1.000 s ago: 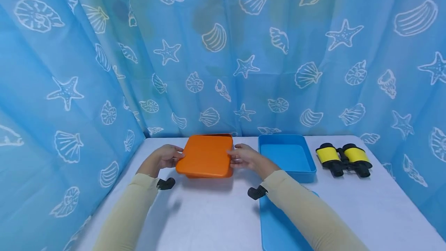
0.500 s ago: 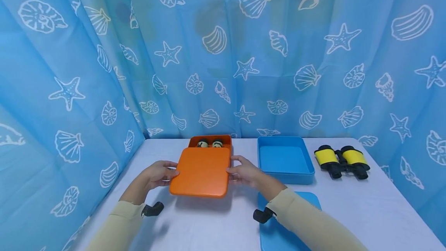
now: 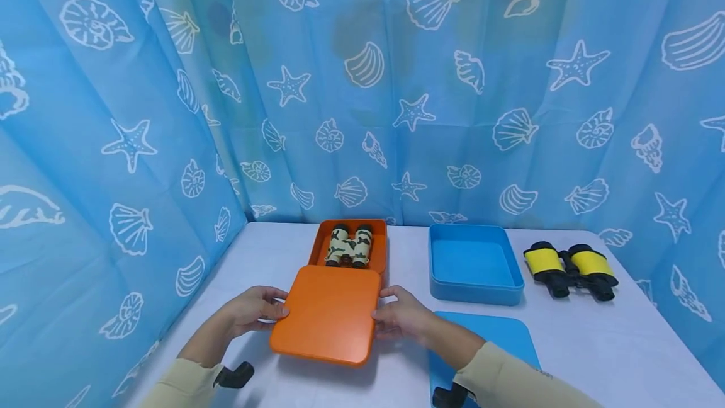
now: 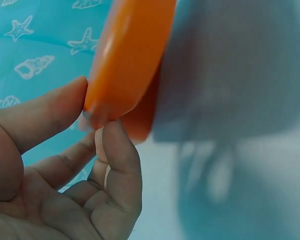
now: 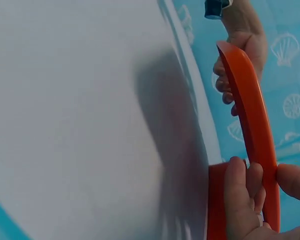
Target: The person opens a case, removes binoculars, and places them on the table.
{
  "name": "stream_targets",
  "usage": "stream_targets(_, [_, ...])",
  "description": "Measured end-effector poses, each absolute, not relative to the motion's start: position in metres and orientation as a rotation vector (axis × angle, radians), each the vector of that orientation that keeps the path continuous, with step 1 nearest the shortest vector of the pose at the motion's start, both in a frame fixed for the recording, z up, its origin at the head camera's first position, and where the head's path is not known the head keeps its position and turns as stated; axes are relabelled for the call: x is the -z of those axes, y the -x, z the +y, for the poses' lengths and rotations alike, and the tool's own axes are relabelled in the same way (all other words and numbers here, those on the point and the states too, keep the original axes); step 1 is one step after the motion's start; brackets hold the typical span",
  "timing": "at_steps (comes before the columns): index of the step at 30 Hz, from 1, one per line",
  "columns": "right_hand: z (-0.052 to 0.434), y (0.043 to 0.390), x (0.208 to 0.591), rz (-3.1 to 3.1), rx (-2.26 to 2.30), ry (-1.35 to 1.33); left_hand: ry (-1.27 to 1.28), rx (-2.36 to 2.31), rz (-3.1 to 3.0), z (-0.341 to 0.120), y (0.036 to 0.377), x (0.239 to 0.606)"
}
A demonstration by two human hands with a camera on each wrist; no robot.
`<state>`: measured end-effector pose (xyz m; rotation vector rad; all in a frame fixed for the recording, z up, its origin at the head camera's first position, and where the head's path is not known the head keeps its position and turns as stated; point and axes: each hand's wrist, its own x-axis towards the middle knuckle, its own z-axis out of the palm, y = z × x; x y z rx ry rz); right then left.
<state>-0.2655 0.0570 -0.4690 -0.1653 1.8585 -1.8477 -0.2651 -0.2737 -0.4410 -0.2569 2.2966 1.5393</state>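
A person's two hands hold an orange lid (image 3: 325,313) level above a white table (image 3: 595,345), just in front of the open orange box (image 3: 378,245) it belongs to. The left hand (image 3: 252,310) pinches the lid's edge at 9 o'clock, thumb on top and fingers (image 4: 121,165) curled beneath; the right hand (image 3: 402,317) pinches the edge at 3 o'clock the same way, thumb above and fingers (image 5: 238,195) under the rim. The lid hangs clear of the table, casting a shadow beneath it, with its far edge close to the box's near wall. Inside the box, at 12 o'clock from the lid, lie camouflage binoculars (image 3: 349,245). At 2 o'clock from the lid stands an open blue box (image 3: 474,291), and farther right, at 3 o'clock from that box, yellow-and-black binoculars (image 3: 572,262) rest on the table. A blue lid (image 3: 510,339) lies flat at 4 o'clock, partly under the right forearm. A blue curtain (image 3: 362,80) printed with shells and starfish closes in the table.
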Motion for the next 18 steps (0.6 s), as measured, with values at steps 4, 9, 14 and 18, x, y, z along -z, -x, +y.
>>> stream_targets(4, [0.058,0.258,0.473,1.882,1.799,0.184,0.255,-1.526,2.254,-0.275,0.256,0.445])
stream_targets(9, [0.058,0.252,0.478,1.927,1.727,0.204,0.239,-1.540,2.212,-0.277,0.246,0.450])
stream_targets(14, [0.058,0.248,0.483,2.000,1.618,0.193,0.241,-1.512,2.207,-0.275,0.240,0.460])
stream_targets(18, [0.056,0.245,0.485,2.027,1.570,0.199,0.266,-1.469,2.221,-0.274,0.238,0.467])
